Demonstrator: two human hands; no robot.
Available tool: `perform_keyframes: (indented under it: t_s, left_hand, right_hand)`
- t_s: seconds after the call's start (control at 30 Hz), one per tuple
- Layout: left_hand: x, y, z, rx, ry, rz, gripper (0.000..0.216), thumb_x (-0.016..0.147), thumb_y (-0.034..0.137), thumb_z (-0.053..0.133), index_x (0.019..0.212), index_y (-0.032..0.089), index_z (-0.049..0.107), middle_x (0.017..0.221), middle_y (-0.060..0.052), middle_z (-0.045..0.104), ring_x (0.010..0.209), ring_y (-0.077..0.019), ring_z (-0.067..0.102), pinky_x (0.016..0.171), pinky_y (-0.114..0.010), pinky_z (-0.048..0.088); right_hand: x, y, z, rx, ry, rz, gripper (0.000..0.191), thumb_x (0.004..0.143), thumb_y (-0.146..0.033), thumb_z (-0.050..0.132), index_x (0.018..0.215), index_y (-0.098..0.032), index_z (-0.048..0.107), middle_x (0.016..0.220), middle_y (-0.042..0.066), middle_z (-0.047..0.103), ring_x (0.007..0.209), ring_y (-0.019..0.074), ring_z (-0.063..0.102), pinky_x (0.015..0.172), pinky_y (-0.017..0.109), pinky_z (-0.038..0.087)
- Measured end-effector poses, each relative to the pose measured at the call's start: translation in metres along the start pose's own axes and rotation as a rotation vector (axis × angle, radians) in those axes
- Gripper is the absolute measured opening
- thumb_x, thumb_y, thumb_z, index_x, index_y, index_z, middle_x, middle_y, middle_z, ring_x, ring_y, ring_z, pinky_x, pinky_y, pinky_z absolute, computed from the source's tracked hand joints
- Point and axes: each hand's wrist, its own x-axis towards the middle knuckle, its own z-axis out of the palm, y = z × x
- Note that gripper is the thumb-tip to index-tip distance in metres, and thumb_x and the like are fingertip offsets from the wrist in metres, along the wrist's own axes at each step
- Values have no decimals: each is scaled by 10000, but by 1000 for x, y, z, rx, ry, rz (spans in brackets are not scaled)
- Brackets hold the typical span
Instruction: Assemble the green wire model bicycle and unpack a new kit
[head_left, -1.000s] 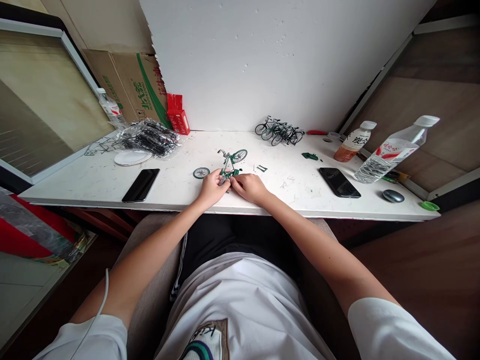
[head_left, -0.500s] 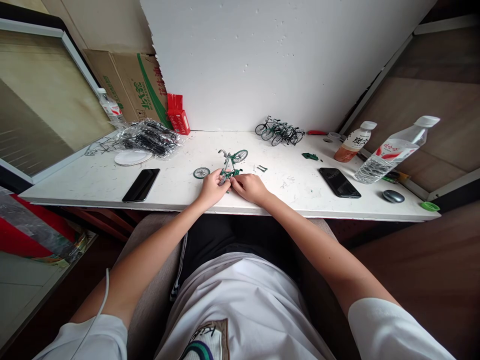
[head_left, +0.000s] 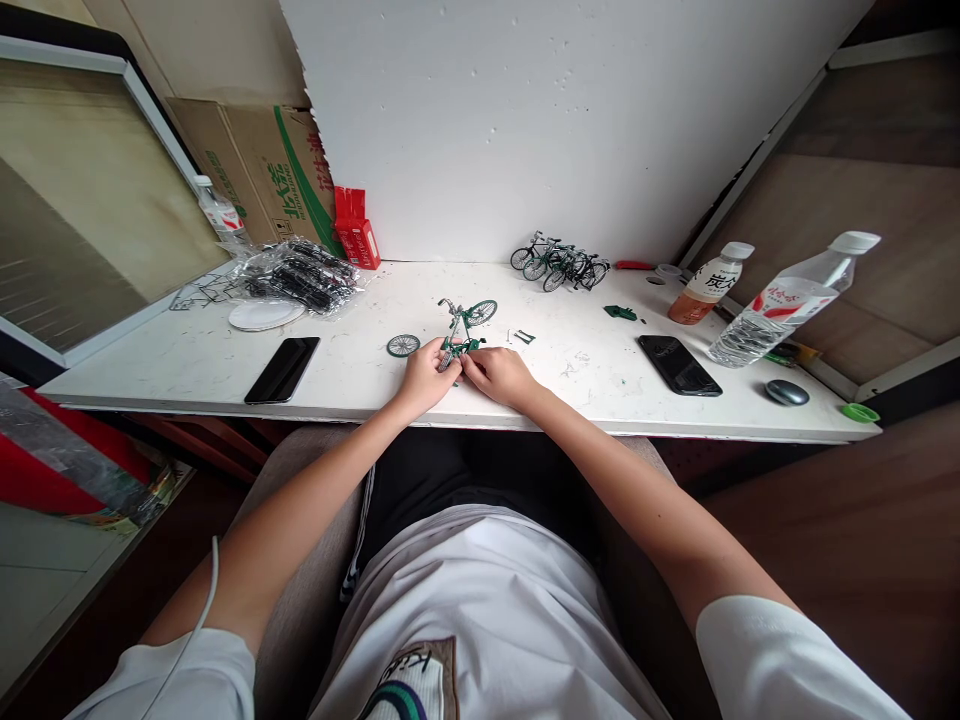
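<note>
Both hands meet near the table's front edge around a small green toy bicycle [head_left: 463, 330], its front wheel and handlebars pointing away from me. My left hand [head_left: 429, 378] is closed on the rear part of the frame. The fingers of my right hand [head_left: 496, 375] pinch at the same end from the right; any tiny part between them is hidden. A loose green-rimmed wheel [head_left: 403, 346] lies flat just left of my left hand. Small green pieces [head_left: 523, 337] lie to the right of the bicycle.
Several finished toy bicycles [head_left: 559, 262] stand at the back. A bag of black parts [head_left: 300, 278] and a white lid [head_left: 266, 315] sit left, near a phone [head_left: 282, 370]. On the right are a green part [head_left: 621, 312], another phone [head_left: 679, 365], bottles [head_left: 795, 300] and a mouse [head_left: 787, 392].
Hardly anything differs. Both hands keep their grip at the rear of the toy bicycle, and a tiny green speck now shows on the table to the right.
</note>
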Motion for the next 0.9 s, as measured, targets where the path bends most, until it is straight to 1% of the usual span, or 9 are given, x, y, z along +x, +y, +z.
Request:
perform_keyframes:
  t_s: [0.27,0.6,0.73,0.9]
  left_hand:
    - [-2,7,1,-15,5,-24,353,873,221,754,1222,172,735,893,-56,761,800,-208,804,735,-284,666]
    - [-2,9,2,-2,6,-33,357,879,204,740,1234,164,731,910,-58,772,767,-201,804,720,-279,663]
    - [-1,7,2,-10,5,-36,370,876,200,735,1244,163,729,900,-63,778,813,-212,807,717,-277,662]
    - [2,2,1,-16,55,0,369,858,201,775,1223,161,746,997,-90,795,921,-211,802,818,-285,669]
  right_hand:
    - [0,1,1,3,1,-3,462,1172,-375,435,925,-184,776,900,92,797,751,190,651,691,308,305]
    - [0,0,1,4,2,-6,467,1170,-378,432,920,-185,775,897,89,797,753,191,651,685,314,304]
    - [0,-1,-1,-4,-7,7,465,1168,-379,426,936,-183,777,915,97,801,770,197,662,687,317,305]
    - [-2,-4,-6,-9,-23,14,346,1111,-381,524,953,-183,759,920,92,801,768,210,662,673,318,309]
